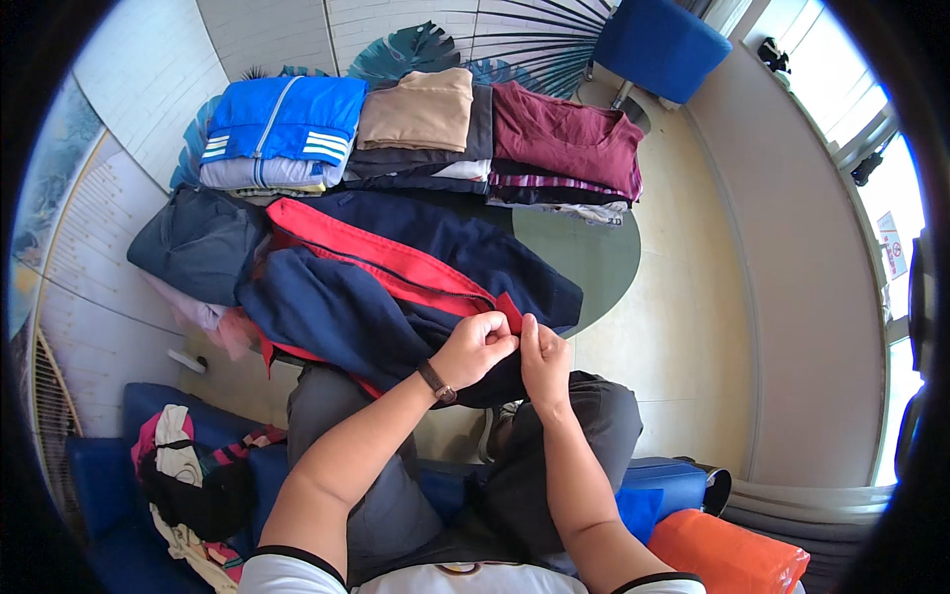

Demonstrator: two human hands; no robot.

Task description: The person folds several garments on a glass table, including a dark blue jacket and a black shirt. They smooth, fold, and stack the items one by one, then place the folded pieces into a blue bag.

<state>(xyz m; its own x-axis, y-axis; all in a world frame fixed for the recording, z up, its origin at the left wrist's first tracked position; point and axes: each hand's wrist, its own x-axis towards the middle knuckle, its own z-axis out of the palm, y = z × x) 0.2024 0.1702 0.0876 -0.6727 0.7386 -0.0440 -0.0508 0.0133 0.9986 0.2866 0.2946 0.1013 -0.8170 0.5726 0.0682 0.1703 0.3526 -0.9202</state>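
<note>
A navy jacket with a red zip band (366,259) lies spread diagonally over the near part of a dark green table (594,267) and hangs toward my knees. My left hand (480,342), with a watch on the wrist, is closed in a pinch at the lower end of the zip band. My right hand (542,356) is closed beside it, thumb and fingers pinching the jacket's red edge. The two hands almost touch; what exactly lies inside the left fingers is partly hidden.
Stacks of folded clothes (564,139) line the table's back, with a dark bundle (188,243) left. A blue chair (653,49) stands behind. I sit on a blue bench (104,475) with mixed clothes (193,485) left and an orange item (722,549) right. A pale wall (772,297) runs right.
</note>
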